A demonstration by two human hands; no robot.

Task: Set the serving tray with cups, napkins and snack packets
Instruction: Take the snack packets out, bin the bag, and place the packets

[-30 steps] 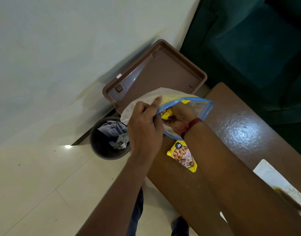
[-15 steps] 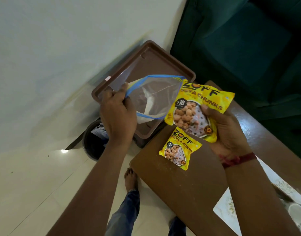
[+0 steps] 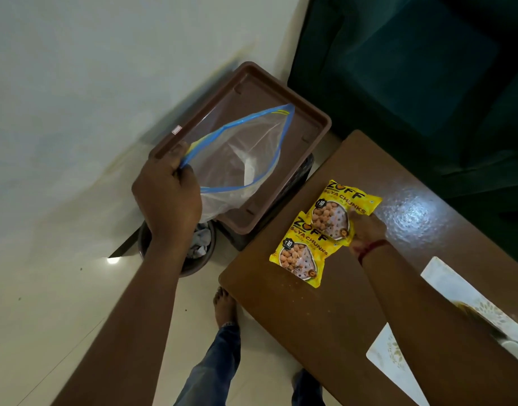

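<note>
My left hand (image 3: pixel 168 197) grips the blue-edged rim of a clear zip bag (image 3: pixel 240 159), held open over the empty brown serving tray (image 3: pixel 316 124). Two yellow soya chunks snack packets lie on the brown table (image 3: pixel 310 317). The upper packet (image 3: pixel 344 208) overlaps the lower packet (image 3: pixel 298 253). My right hand (image 3: pixel 366 230) rests on the upper packet's right edge, fingers still on it. White patterned napkins (image 3: pixel 392 356) lie at the table's right side, partly hidden by my right forearm.
The tray sits on a dark stand beside the table's far-left corner. A round bin (image 3: pixel 202 247) with crumpled paper stands on the floor below my left hand. A dark green sofa (image 3: pixel 413 68) fills the back right. My bare foot (image 3: pixel 224 306) is by the table edge.
My right hand pulled a second snack packet out of the bag and brought it down onto the table, overlapping the first one. The left hand kept hold of the bag.
</note>
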